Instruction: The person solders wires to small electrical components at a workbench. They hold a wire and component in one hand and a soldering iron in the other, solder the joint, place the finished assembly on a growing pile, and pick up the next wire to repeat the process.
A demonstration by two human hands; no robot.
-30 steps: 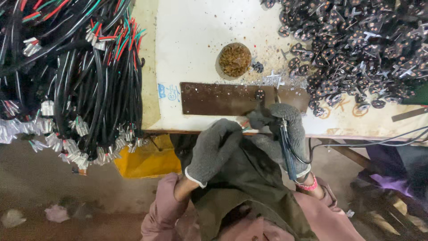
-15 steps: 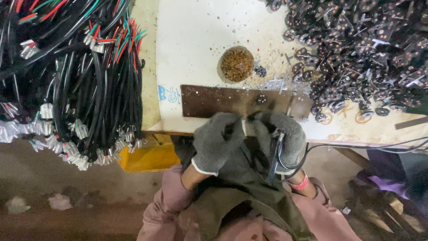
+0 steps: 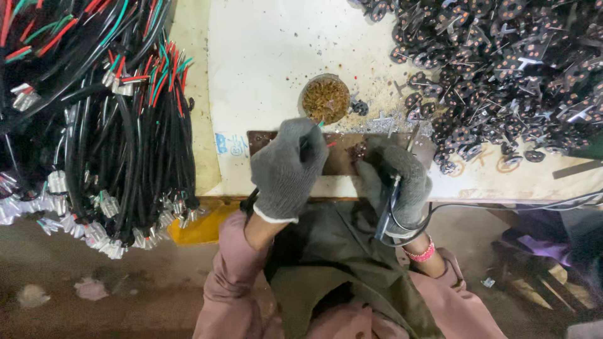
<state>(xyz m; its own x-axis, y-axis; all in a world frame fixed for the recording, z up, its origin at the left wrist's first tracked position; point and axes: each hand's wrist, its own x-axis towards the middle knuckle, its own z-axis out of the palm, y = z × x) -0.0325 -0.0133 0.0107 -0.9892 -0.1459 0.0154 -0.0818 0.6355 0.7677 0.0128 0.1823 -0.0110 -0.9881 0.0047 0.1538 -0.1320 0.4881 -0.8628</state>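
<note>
Moved since earlier frame: both hands have come up from the lap to the near edge of the surface; the left one, empty and low a second ago, now sits over the brown plate.
Head view, left hand [image 3: 286,168]: grey glove, closed around a black cable whose red and green wire ends [image 3: 325,135] poke out past the fingertips, pinned down so the ends stay put on the plate.
Head view, right hand [image 3: 402,182]: grey glove, wrapped around a soldering iron [image 3: 397,182], tip pointing up toward the surface, its cord looping off to the right.
Brown plate [image 3: 342,157]: flat on the white surface [image 3: 264,56], right at the near edge, within easy reach of both hands; the hands are close, not touching.
Round tin [image 3: 325,99]: just beyond the plate, brownish fill, handy to the iron tip.
Left side: cable bundle [image 3: 119,125] draped over the edge, stock in waiting.
Right side: heap of small dark parts [image 3: 502,69].
</note>
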